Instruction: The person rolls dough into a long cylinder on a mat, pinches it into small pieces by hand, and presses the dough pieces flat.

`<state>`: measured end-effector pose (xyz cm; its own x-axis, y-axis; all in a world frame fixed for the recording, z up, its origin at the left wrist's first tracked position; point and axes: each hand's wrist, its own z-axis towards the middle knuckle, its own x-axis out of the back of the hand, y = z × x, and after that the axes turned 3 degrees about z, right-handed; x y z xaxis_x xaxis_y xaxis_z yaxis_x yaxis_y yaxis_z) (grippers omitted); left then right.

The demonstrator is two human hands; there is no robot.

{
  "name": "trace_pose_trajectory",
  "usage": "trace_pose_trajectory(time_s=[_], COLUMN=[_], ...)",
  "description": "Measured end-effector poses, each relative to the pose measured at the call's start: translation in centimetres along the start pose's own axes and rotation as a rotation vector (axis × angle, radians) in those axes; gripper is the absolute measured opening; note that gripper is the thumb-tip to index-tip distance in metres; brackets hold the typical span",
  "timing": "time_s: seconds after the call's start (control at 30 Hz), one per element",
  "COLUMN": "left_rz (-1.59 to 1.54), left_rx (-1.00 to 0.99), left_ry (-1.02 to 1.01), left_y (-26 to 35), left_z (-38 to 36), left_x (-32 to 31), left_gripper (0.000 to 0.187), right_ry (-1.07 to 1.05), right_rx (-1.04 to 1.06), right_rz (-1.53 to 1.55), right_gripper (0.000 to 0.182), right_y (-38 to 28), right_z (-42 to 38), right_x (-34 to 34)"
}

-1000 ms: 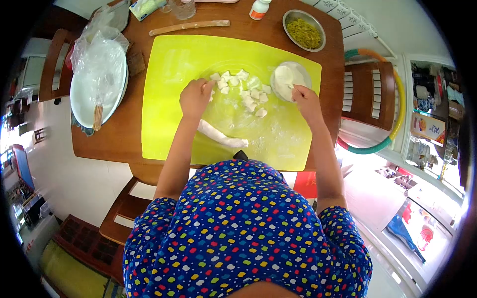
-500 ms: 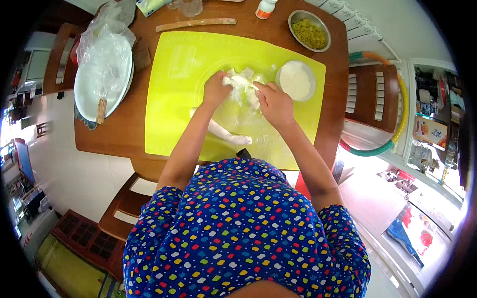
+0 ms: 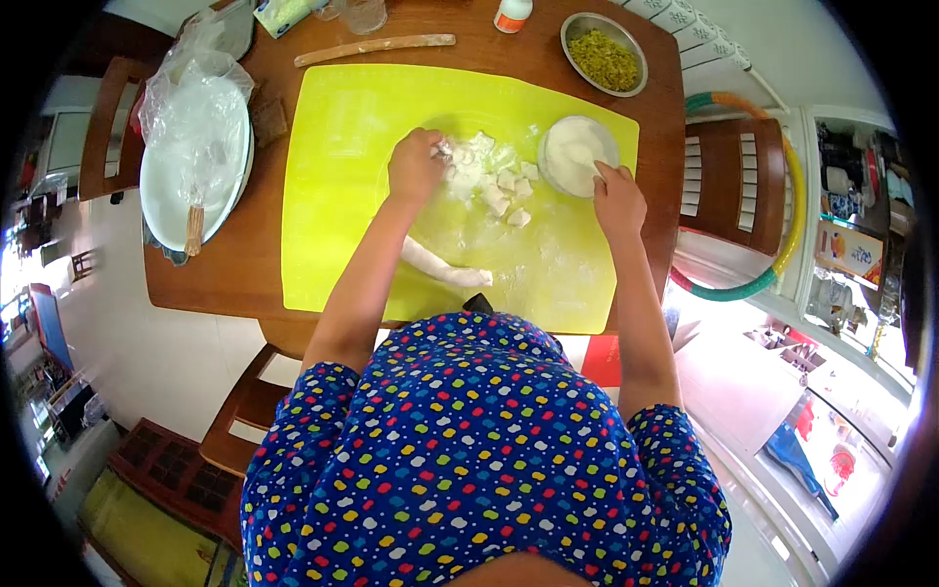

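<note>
My left hand [image 3: 415,168] is closed at the left side of a floury heap, its fingertips against whitish dough there. Several small cut dough pieces [image 3: 505,182] lie scattered right of it, dusted with loose flour [image 3: 464,178]. My right hand [image 3: 621,201] reaches to the near right rim of a round bowl [image 3: 548,176] of white flour [image 3: 575,147]. Its fingers are drawn together over the rim; whatever they pinch is hidden. A dough rope [image 3: 445,266] lies closer to my body, partly behind my left forearm. Everything rests on a yellow-green mat [image 3: 337,196].
A rolling pin [image 3: 377,47] lies beyond the mat. A metal bowl of chopped greenish filling [image 3: 603,61] stands at the back right, beside a white bottle [image 3: 513,14]. On the left sits a large white basin [image 3: 166,201] with plastic wrap [image 3: 201,108] and a whisk-like brush [image 3: 195,230].
My right hand has moved from the dough pieces to the flour bowl on the right. My left hand has shifted slightly left and up. The pieces now lie more spread out.
</note>
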<state>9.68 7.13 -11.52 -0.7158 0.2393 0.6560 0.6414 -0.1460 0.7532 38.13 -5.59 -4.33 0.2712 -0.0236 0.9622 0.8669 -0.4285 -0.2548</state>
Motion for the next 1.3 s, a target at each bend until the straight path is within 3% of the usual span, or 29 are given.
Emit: trace_pose_trajectory(time_s=[0.03,0.07,0.13,0.17,0.23,0.3,0.33,0.37,0.43,0.47,0.53,0.6,0.63,0.67,0.73,0.8,0.87,0.93,1.03,1.07,1.13,1.2,1.27,1.3], left_rz=[0.189,0.19,0.216,0.216,0.435,0.506,0.574,0.575,0.647,0.653,0.546,0.658,0.697,0.735,0.724,0.611,0.531,0.338,0.48,0.576,0.653,0.596,0.595,0.557], left_rx=[-0.02,-0.024,0.282,0.28,0.036,-0.076,-0.19,-0.184,-0.518,-0.519,-0.632,-0.552,-0.403,-0.251,-0.201,-0.126,-0.173,-0.495,-0.563,-0.602,-0.571,-0.279,-0.214,-0.259], left_ry=[0.01,0.007,-0.279,-0.28,-0.151,-0.121,-0.085,-0.08,-0.24,-0.243,-0.409,-0.467,-0.364,-0.259,-0.18,0.003,0.025,-0.183,-0.359,-0.46,-0.474,-0.12,-0.088,-0.087], left_y=[0.2,1.1,3.2,3.6,4.0,3.1,2.2,1.2,-0.1,-0.7,-3.0,-2.2,-2.7,-3.0,-3.4,-2.1,-1.3,-1.6,-1.4,-2.2,-3.5,-3.6,-1.9,-1.0], left_z=[0.1,0.3,0.6,0.4,0.0,-0.5,-0.8,-1.6,-4.0,-4.6,-5.7,-5.5,-5.4,-5.4,-4.4,-2.9,-2.1,-1.9,-4.6,-5.0,-5.3,-3.9,-2.2,-1.7], left_x=[0.0,0.4,1.8,2.0,2.2,-0.6,-2.0,-2.9,-3.8,-2.8,0.4,3.7,4.5,5.0,4.3,1.7,0.1,-1.0,2.8,4.1,4.5,3.3,0.6,-0.8], left_gripper=[0.025,0.025,0.023,0.023,0.036,0.044,0.053,0.053,0.064,0.064,0.064,0.067,0.066,0.065,0.063,0.058,0.053,0.05,0.052,0.053,0.057,0.06,0.06,0.058], right_ry=[-0.005,-0.004,0.222,0.223,0.211,0.058,0.072,0.093,0.031,-0.025,-0.043,-0.149,-0.111,-0.018,0.056,0.083,0.034,-0.151,-0.309,-0.307,-0.175,-0.112,0.014,0.03], right_rx=[0.0,-0.004,0.243,0.241,0.419,0.552,0.538,0.46,0.424,0.373,0.477,0.698,0.707,0.705,0.458,0.461,0.538,0.815,0.764,0.767,0.596,0.522,0.358,0.377], right_rz=[-0.002,-0.001,-0.123,-0.123,0.111,0.245,0.143,0.088,0.135,0.184,0.309,0.266,0.248,0.158,0.201,0.211,0.25,0.308,0.19,0.191,0.118,0.154,0.204,0.272], right_gripper=[0.029,0.029,0.031,0.031,0.033,0.037,0.045,0.051,0.051,0.051,0.047,0.045,0.043,0.046,0.048,0.053,0.057,0.056,0.05,0.05,0.05,0.05,0.05,0.048], right_y=[0.2,0.3,0.4,0.1,-1.3,-3.2,-5.6,-7.1,-10.2,-10.9,-10.0,-7.9,-6.6,-6.3,-7.1,-9.2,-11.3,-10.8,-7.7,-6.5,-4.6,-5.8,-9.2,-10.3], right_z=[0.0,-0.1,-0.4,-0.7,-2.2,-3.5,-4.2,-4.1,-3.2,-2.9,-4.1,-4.2,-4.0,-3.4,-2.7,-1.7,-1.4,-1.7,-3.5,-3.1,-3.3,-2.7,-1.6,-1.3], right_x=[-0.2,-0.4,-1.0,-1.3,-2.6,-5.8,-5.9,-7.2,-9.2,-10.0,-11.2,-11.0,-10.8,-10.1,-9.9,-10.9,-12.2,-13.3,-9.3,-9.1,-9.6,-10.5,-11.5,-12.1])
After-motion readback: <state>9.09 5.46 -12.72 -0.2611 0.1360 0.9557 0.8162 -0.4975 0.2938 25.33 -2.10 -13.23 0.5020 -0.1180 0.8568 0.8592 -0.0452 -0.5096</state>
